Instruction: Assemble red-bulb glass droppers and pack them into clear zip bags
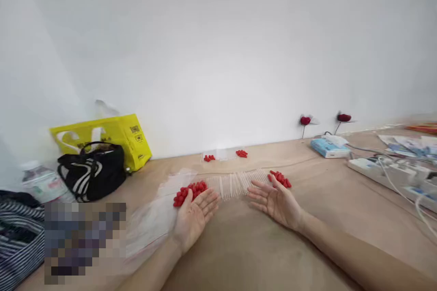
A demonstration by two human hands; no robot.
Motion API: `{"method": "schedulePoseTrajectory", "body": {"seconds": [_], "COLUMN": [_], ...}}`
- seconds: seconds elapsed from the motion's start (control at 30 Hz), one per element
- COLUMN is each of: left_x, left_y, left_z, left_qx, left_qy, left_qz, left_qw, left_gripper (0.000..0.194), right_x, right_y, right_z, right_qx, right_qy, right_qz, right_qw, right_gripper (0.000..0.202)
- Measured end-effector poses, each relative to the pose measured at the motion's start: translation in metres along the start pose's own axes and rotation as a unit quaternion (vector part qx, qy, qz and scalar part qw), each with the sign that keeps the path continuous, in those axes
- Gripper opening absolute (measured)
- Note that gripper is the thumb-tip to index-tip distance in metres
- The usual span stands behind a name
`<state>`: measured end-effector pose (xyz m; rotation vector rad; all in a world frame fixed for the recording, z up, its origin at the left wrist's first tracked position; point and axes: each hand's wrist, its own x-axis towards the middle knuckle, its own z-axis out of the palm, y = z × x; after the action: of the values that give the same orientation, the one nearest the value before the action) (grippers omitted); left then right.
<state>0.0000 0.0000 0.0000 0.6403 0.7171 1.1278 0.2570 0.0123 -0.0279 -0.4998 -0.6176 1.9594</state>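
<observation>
My left hand (197, 216) is held open, palm up and fingers stretched, with nothing in it. Just beyond it lies a heap of small red pieces (186, 194). Opposite, my right hand (276, 204) is also open and holds nothing. Past its fingertips is a smaller red pile (280, 179). Between the two piles runs a row of thin, pale translucent sticks (232, 184), laid side by side on the table. Near the wall, a clear plastic bag (223, 154) lies with red bits around both ends. I cannot tell exactly what the red pieces are.
Flattened clear bags (153, 218) lie left of my left hand. A black pouch (99, 170), yellow bag (141, 145) and plastic bottle (43, 182) stand at left. On the right are a blue tissue pack (329, 148) and a power strip (367, 167) with cables.
</observation>
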Motion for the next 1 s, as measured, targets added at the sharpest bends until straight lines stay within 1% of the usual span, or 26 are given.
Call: {"method": "schedulePoseTrajectory", "body": {"seconds": [0.07, 0.13, 0.2, 0.27, 0.33, 0.4, 0.43, 0.47, 0.5, 0.53, 0.57, 0.6, 0.63, 0.67, 0.7, 0.73, 0.77, 0.8, 0.87, 1.0], "left_x": [0.005, 0.008, 0.009, 0.008, 0.006, 0.005, 0.004, 0.002, 0.000, -0.002, -0.004, -0.006, -0.008, -0.010, -0.011, -0.011, -0.011, -0.011, -0.010, -0.008], "left_y": [-0.003, -0.004, -0.003, -0.001, 0.000, 0.001, 0.001, 0.000, 0.000, -0.001, -0.001, -0.002, -0.003, -0.004, -0.005, -0.005, -0.006, -0.006, -0.007, -0.007], "left_z": [-0.004, -0.007, -0.007, -0.006, -0.006, -0.006, -0.006, -0.006, -0.007, -0.007, -0.007, -0.007, -0.007, -0.006, -0.006, -0.006, -0.006, -0.006, -0.007, -0.008], "left_qx": [0.009, 0.016, 0.019, 0.026, 0.048, 0.112, 0.170, 0.246, 0.336, 0.430, 0.519, 0.594, 0.653, 0.695, 0.723, 0.742, 0.755, 0.762, 0.770, 0.776], "left_qy": [0.042, 0.066, 0.071, 0.065, 0.055, 0.041, 0.034, 0.027, 0.015, -0.002, -0.028, -0.060, -0.090, -0.113, -0.127, -0.132, -0.130, -0.127, -0.129, -0.132], "left_qz": [-0.017, -0.029, -0.034, -0.038, -0.027, 0.006, 0.034, 0.069, 0.106, 0.142, 0.171, 0.187, 0.192, 0.189, 0.184, 0.179, 0.176, 0.176, 0.178, 0.185], "left_qw": [0.999, 0.997, 0.997, 0.997, 0.997, 0.993, 0.984, 0.966, 0.936, 0.892, 0.837, 0.780, 0.727, 0.684, 0.653, 0.632, 0.619, 0.610, 0.599, 0.588], "left_gripper": [0.054, 0.054, 0.055, 0.055, 0.054, 0.052, 0.050, 0.047, 0.044, 0.040, 0.037, 0.035, 0.034, 0.034, 0.035, 0.036, 0.037, 0.038, 0.038, 0.037], "right_x": [0.006, 0.010, 0.011, 0.010, 0.010, 0.011, 0.011, 0.011, 0.011, 0.009, 0.008, 0.005, 0.002, -0.001, -0.003, -0.006, -0.008, -0.009, -0.010, -0.010], "right_y": [0.004, 0.007, 0.008, 0.008, 0.008, 0.007, 0.006, 0.005, 0.004, 0.003, 0.002, 0.001, 0.001, 0.000, 0.001, 0.001, 0.002, 0.003, 0.005, 0.007], "right_z": [-0.005, -0.007, -0.008, -0.006, -0.005, -0.005, -0.005, -0.004, -0.004, -0.004, -0.004, -0.004, -0.003, -0.003, -0.003, -0.003, -0.003, -0.003, -0.003, -0.003], "right_qx": [-0.008, -0.016, -0.023, -0.033, -0.051, -0.090, -0.122, -0.162, -0.210, -0.271, -0.344, -0.426, -0.508, -0.583, -0.643, -0.686, -0.714, -0.732, -0.751, -0.760], "right_qy": [0.036, 0.056, 0.057, 0.051, 0.045, 0.034, 0.026, 0.018, 0.011, 0.006, -0.002, -0.016, -0.036, -0.059, -0.082, -0.100, -0.111, -0.113, -0.112, -0.115], "right_qz": [0.004, 0.007, 0.008, 0.007, 0.000, -0.024, -0.048, -0.080, -0.114, -0.145, -0.168, -0.181, -0.186, -0.188, -0.188, -0.189, -0.191, -0.193, -0.197, -0.226], "right_qw": [0.999, 0.998, 0.998, 0.998, 0.998, 0.995, 0.991, 0.983, 0.971, 0.951, 0.924, 0.886, 0.840, 0.788, 0.738, 0.695, 0.664, 0.643, 0.620, 0.599], "right_gripper": [0.049, 0.049, 0.049, 0.050, 0.051, 0.052, 0.051, 0.052, 0.052, 0.053, 0.053, 0.052, 0.049, 0.045, 0.040, 0.036, 0.035, 0.034, 0.033, 0.031]}}
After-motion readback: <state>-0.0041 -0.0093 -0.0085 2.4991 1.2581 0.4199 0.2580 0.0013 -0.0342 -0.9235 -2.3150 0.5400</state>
